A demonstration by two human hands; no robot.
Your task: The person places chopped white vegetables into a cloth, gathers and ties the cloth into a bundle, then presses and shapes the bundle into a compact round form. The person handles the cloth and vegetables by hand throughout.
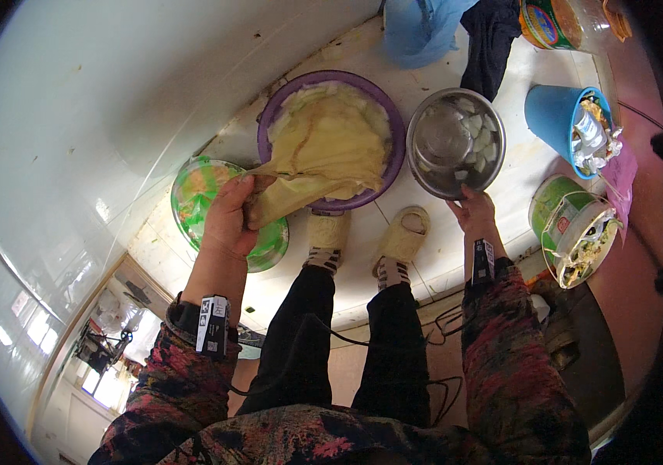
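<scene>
My left hand (232, 212) grips the gathered edge of a pale yellow cloth (325, 142). The cloth spreads over a purple basin (394, 116), where pale pieces show around its rim. My right hand (474, 212) holds the near rim of a round stainless steel bowl (433, 104), thumb on the edge and fingers underneath. Pale cut chunks (479, 136) cling to the bowl's right side, and its bottom looks wet. Whether the bowl rests on the floor or is lifted, I cannot tell.
Under my left hand stands a green-and-white basin (270, 256). A blue bin (549, 119) and a green bucket (552, 203), both holding scraps, stand at the right. A blue plastic bag (424, 29) and dark cloth (488, 46) lie beyond. Slippered feet (328, 232) are close to the purple basin.
</scene>
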